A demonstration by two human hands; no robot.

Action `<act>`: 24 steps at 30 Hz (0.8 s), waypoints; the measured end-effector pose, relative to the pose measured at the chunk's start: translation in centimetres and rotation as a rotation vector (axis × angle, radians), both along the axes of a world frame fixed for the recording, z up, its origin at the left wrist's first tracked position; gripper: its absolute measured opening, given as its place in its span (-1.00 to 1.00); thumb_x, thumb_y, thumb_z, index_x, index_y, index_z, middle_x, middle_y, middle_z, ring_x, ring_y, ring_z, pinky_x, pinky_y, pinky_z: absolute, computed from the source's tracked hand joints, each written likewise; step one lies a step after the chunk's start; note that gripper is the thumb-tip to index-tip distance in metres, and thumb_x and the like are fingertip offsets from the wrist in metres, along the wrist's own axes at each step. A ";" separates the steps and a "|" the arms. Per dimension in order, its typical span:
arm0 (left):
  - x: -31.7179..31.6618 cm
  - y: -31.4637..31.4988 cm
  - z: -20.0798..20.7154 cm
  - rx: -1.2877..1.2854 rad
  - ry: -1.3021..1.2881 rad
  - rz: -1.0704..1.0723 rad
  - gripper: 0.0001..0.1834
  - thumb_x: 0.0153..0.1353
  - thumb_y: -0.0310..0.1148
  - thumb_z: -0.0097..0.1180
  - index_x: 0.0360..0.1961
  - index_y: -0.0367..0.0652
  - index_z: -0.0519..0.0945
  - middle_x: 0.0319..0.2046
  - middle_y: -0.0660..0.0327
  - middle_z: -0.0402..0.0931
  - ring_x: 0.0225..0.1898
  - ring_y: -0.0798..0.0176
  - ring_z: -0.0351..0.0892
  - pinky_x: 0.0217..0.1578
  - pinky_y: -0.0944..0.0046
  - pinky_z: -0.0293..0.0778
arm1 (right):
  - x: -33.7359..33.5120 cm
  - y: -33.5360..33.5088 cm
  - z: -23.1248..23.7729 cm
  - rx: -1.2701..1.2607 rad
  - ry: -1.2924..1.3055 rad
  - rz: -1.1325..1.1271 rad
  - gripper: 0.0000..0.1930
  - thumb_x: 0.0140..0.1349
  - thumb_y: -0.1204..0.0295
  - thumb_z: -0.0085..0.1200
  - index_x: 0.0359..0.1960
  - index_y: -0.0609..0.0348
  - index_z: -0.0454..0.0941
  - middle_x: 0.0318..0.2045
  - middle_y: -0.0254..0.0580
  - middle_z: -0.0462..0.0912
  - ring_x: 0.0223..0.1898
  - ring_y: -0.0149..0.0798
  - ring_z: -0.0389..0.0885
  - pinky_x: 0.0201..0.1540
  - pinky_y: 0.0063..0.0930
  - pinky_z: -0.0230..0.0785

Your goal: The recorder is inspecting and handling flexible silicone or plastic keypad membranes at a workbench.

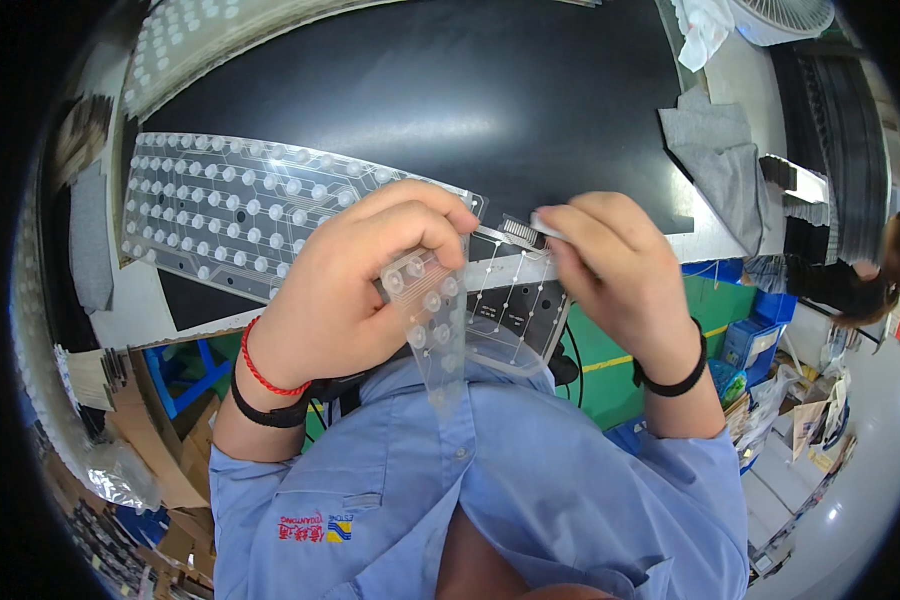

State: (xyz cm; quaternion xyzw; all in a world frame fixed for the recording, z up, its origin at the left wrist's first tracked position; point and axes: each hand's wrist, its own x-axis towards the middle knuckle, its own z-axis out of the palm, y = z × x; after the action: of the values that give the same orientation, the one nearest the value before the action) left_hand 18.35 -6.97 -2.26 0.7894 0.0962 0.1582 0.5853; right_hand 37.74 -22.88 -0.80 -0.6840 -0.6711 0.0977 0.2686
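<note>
A clear keyboard membrane sheet (220, 205) with rows of white domes and printed traces lies across the black work surface. My left hand (370, 275) is closed on the sheet near its right end, where a flap bends down toward my shirt. At the end of the sheet a short striped connector tail (518, 231) sticks out. My right hand (610, 265) is beside it, thumb and fingers pinched on a small whitish piece (544, 226) whose kind I cannot make out. Below the hands hangs a see-through part of the sheet with lines and dots (515, 300).
The black work surface (420, 80) spreads behind the hands. Stacked dome sheets (185, 45) stand at the far left. A grey cloth (715, 165) lies at the right edge, with a white fan (785, 18) behind it. Blue bins (750, 340) are on the green floor at right.
</note>
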 end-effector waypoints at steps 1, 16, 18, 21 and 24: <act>0.1 0.0 0.0 -0.008 -0.013 0.004 -0.90 0.05 -0.56 0.13 -0.38 -0.22 0.50 -0.13 0.08 0.50 -0.14 0.17 0.50 -0.10 0.29 0.38 | 0.2 -0.3 0.2 -0.026 0.007 -0.059 -0.75 0.01 0.61 0.18 -0.22 0.22 0.57 -0.29 -0.12 0.56 -0.25 -0.08 0.57 -0.22 -0.30 0.47; 0.3 -0.2 0.1 0.063 0.022 -0.008 -0.88 0.01 -0.55 0.12 -0.37 -0.24 0.50 -0.11 0.05 0.52 -0.13 0.15 0.52 -0.08 0.26 0.41 | -0.9 0.5 0.4 -0.005 0.091 -0.075 -0.70 -0.04 0.64 0.16 -0.20 0.24 0.52 -0.31 -0.09 0.53 -0.28 -0.06 0.56 -0.22 -0.26 0.46; 0.3 -0.3 0.2 0.060 0.031 -0.009 -0.87 0.01 -0.54 0.12 -0.37 -0.24 0.50 -0.10 0.05 0.52 -0.11 0.14 0.52 -0.07 0.25 0.40 | -1.7 2.1 -0.3 0.074 0.109 0.063 -0.72 -0.04 0.63 0.15 -0.22 0.23 0.52 -0.31 -0.08 0.53 -0.28 -0.05 0.56 -0.23 -0.25 0.47; 0.1 -0.3 0.2 0.067 0.044 -0.001 -0.87 0.00 -0.54 0.12 -0.36 -0.24 0.50 -0.10 0.05 0.52 -0.10 0.13 0.52 -0.06 0.25 0.40 | -0.8 0.5 -0.5 0.044 0.058 0.011 -0.72 -0.04 0.62 0.15 -0.22 0.24 0.51 -0.31 -0.08 0.53 -0.28 -0.03 0.56 -0.23 -0.25 0.47; 0.2 -0.2 0.1 0.079 0.025 -0.013 -0.86 0.00 -0.54 0.11 -0.36 -0.24 0.49 -0.09 0.05 0.52 -0.10 0.13 0.52 -0.06 0.25 0.40 | 0.3 -1.3 0.2 -0.036 0.031 -0.089 -0.75 -0.02 0.62 0.15 -0.23 0.25 0.51 -0.31 -0.08 0.53 -0.27 -0.03 0.56 -0.23 -0.25 0.47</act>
State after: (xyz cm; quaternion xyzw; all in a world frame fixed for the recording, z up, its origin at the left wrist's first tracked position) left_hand 18.51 -7.19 -2.21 0.8143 0.0923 0.1481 0.5535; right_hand 38.07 -24.14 -0.57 -0.7164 -0.6338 0.1085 0.2706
